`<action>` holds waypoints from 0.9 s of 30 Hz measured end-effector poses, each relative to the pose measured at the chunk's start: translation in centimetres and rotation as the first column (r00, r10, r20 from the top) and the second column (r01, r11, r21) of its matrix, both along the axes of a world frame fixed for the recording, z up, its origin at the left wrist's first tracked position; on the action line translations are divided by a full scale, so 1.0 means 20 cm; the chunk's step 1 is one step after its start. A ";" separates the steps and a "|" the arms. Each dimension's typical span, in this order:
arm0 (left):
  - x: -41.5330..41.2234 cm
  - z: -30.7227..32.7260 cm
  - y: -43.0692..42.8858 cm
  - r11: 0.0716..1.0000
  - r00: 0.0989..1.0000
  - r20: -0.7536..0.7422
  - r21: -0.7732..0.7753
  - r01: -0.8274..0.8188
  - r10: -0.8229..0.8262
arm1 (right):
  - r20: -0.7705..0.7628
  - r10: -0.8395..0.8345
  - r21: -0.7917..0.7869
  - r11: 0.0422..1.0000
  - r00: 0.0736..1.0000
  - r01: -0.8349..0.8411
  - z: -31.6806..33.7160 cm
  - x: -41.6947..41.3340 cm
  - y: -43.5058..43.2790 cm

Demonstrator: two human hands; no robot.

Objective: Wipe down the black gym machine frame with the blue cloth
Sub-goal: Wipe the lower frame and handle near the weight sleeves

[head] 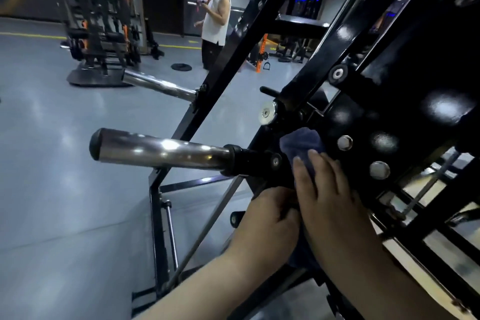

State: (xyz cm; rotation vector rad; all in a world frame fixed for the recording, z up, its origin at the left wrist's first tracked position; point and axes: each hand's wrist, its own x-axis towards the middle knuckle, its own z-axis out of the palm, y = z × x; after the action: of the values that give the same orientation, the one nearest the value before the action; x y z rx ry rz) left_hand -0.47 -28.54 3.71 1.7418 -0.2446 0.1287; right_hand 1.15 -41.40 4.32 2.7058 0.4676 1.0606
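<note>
The black gym machine frame point(384, 101) slants from lower left to upper right and fills the right side of the head view. A blue cloth point(301, 144) lies against a black plate of the frame, beside two silver bolts. My right hand point(330, 189) presses the cloth flat onto the plate with straight fingers. My left hand point(270, 218) sits just below and left of it, fingers curled round the lower part of the cloth at the frame's edge. Most of the cloth is hidden under both hands.
A chrome weight peg point(158, 149) sticks out to the left near the cloth, and a second peg point(161, 86) lies farther back. A person in a white sleeveless top point(215, 18) stands on the grey floor point(65, 176). Other racks point(98, 26) stand at the back left.
</note>
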 end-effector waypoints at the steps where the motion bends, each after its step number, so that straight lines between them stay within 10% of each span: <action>1: -0.02 -0.04 0.01 1.000 1.000 -0.017 0.005 -0.007 0.007 | -0.008 -0.012 -0.002 1.000 1.000 0.012 -0.03 -0.02 0.01; 11: -0.23 -0.48 0.01 0.990 0.959 -0.283 -0.137 -0.031 -0.009 | -0.221 0.178 -0.042 0.981 0.959 -0.192 -0.48 -0.15 0.05; 19: -0.23 -0.49 0.15 0.961 0.893 -0.449 -0.261 -0.088 -0.040 | -0.217 0.032 -0.041 0.998 0.976 -0.042 -0.57 -0.14 0.20; 27: -0.23 -0.45 0.08 0.929 0.895 -0.441 -0.300 -0.217 0.067 | -0.313 0.407 0.301 0.899 0.858 -0.317 -0.47 -0.11 0.09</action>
State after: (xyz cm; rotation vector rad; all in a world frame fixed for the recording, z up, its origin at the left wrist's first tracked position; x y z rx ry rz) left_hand -5.09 -27.04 -5.26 1.3940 0.2206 -0.0996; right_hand -0.99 -39.57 -5.05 3.1321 1.0161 0.7092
